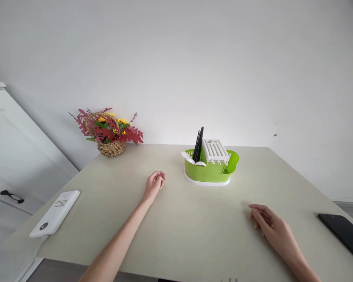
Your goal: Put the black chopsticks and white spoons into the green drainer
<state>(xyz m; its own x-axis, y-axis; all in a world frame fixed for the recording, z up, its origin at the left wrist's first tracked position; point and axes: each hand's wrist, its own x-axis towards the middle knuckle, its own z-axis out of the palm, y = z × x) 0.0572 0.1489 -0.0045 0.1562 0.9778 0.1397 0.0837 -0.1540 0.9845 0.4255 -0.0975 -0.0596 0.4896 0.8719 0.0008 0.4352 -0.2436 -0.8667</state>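
A green cutlery holder (208,172) with a white base and white slatted lid stands on the beige table (194,227), far middle. Black chopsticks (198,144) and white spoons (189,157) stick out of its left side. My left hand (153,185) rests on the table left of the holder, fingers loosely curled, holding nothing. My right hand (269,224) lies on the table nearer me and to the right of the holder, fingers together and relaxed, nothing in it.
A wicker basket of red and yellow flowers (110,135) sits at the far left corner. A white power bank (56,213) lies near the left edge. A black phone (345,233) lies at the right edge. A white cabinet (14,164) stands left of the table.
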